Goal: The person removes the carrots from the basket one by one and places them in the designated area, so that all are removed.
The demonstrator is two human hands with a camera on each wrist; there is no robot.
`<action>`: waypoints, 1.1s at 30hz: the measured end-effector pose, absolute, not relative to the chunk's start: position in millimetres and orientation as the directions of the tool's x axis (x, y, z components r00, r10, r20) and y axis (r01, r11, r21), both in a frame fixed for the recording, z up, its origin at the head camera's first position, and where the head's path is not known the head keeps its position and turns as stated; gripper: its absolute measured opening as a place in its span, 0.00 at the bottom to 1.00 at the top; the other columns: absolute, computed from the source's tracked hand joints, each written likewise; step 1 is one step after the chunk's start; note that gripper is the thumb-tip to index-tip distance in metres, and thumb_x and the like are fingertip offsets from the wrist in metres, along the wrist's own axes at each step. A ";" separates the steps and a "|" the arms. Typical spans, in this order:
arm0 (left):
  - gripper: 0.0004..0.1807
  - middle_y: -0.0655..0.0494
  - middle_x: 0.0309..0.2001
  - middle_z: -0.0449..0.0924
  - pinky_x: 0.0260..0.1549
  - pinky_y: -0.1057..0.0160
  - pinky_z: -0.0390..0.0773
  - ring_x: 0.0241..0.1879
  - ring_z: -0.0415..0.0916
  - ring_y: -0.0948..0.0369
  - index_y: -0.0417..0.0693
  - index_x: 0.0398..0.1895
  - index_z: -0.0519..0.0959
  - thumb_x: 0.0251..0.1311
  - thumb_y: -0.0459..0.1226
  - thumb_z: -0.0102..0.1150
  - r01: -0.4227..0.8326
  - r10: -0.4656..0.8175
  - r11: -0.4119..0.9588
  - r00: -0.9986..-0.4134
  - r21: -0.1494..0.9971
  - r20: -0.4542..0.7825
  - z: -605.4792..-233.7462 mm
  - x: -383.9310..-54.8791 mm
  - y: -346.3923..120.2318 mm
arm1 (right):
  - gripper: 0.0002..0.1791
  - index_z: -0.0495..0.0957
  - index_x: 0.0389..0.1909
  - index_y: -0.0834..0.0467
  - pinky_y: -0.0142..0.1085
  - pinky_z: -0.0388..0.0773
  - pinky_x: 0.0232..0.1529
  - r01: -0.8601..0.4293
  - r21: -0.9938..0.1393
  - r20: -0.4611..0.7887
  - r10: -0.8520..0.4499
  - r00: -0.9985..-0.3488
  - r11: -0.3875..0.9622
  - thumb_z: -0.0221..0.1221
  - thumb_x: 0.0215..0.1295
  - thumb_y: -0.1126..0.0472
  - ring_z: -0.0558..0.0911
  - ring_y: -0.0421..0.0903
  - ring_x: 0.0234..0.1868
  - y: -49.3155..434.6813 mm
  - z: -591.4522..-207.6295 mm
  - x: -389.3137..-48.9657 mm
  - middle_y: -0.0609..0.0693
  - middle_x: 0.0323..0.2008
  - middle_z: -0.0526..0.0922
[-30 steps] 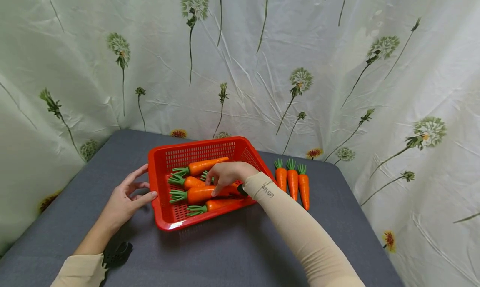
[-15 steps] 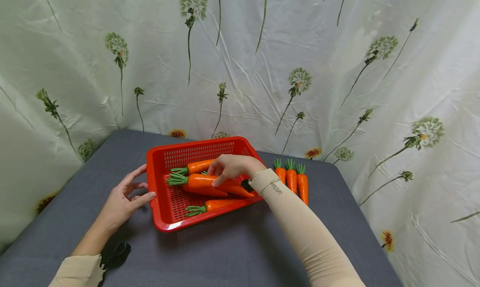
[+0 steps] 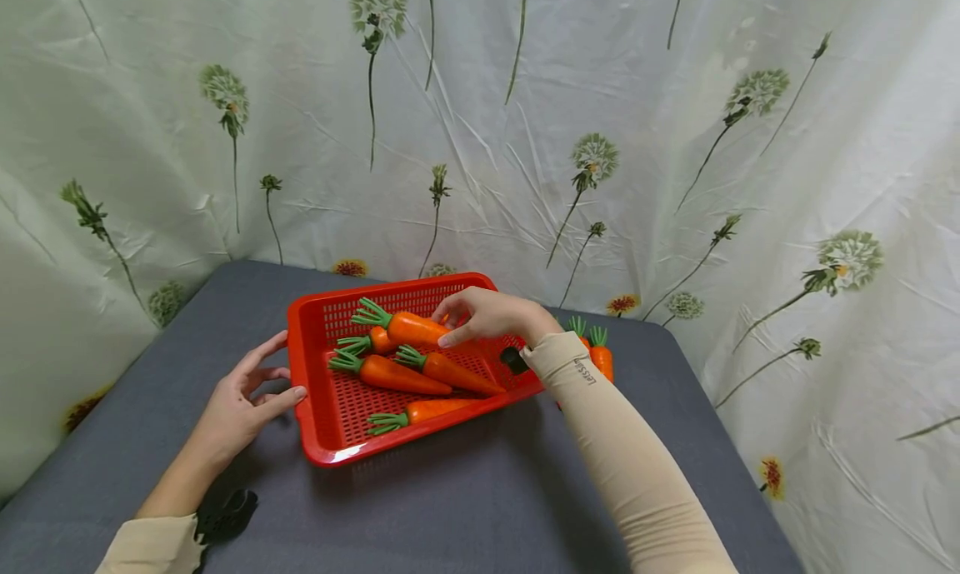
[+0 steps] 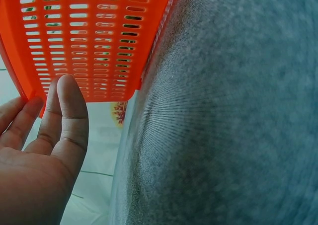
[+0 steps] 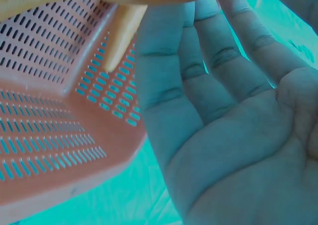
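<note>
Left hand (image 3: 232,407): fingers loosely extended, thumb and fingertip against red basket's (image 3: 318,407) left rim. Four carrots (image 3: 401,376) inside; right hand (image 3: 491,311) pinches held carrot (image 3: 416,328) over basket's far side, tip hidden from me. Farther right, I see carrots on table (image 3: 360,524), partly blocked by right sleeve (image 3: 600,424).
</note>
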State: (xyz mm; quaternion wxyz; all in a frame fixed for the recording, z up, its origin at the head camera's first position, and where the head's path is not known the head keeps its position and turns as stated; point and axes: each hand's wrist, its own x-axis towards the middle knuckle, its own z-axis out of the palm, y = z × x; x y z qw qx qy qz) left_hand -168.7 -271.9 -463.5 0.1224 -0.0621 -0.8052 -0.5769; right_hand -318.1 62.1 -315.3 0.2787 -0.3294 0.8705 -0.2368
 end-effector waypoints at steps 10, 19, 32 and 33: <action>0.45 0.76 0.65 0.64 0.34 0.73 0.79 0.48 0.73 0.77 0.56 0.79 0.57 0.61 0.36 0.68 0.246 -0.049 0.334 -0.960 0.910 0.277 -462.9 -170.1 -270.7 | 0.20 0.80 0.56 0.51 0.42 0.77 0.41 -0.370 -0.657 -0.281 -0.668 -0.689 0.657 0.68 0.64 0.53 0.76 0.45 0.37 85.1 -305.1 -320.1 0.49 0.42 0.80; 0.44 0.75 0.65 0.64 0.33 0.72 0.79 0.48 0.73 0.76 0.58 0.79 0.58 0.62 0.37 0.68 0.241 -0.056 0.341 -0.960 0.909 0.275 -462.0 -172.9 -267.4 | 0.21 0.79 0.58 0.51 0.46 0.79 0.45 -0.330 -0.678 -0.232 -0.617 -0.752 0.657 0.66 0.65 0.51 0.77 0.47 0.38 107.8 -300.4 -321.1 0.50 0.44 0.80; 0.43 0.79 0.65 0.64 0.33 0.72 0.80 0.48 0.73 0.77 0.57 0.79 0.58 0.62 0.36 0.68 0.247 -0.056 0.365 -0.957 0.898 0.286 -463.7 -168.1 -267.8 | 0.22 0.77 0.60 0.55 0.41 0.79 0.41 -0.238 -0.730 -0.208 -0.539 -0.816 0.641 0.64 0.68 0.53 0.77 0.48 0.40 139.3 -300.5 -316.5 0.52 0.45 0.79; 0.43 0.78 0.65 0.64 0.33 0.72 0.80 0.48 0.73 0.77 0.57 0.79 0.58 0.62 0.36 0.68 0.247 -0.055 0.365 -0.957 0.898 0.285 -463.5 -168.0 -267.7 | 0.22 0.77 0.60 0.55 0.39 0.79 0.40 -0.228 -0.736 -0.209 -0.533 -0.820 0.638 0.64 0.68 0.53 0.77 0.48 0.40 142.0 -300.5 -316.4 0.52 0.45 0.79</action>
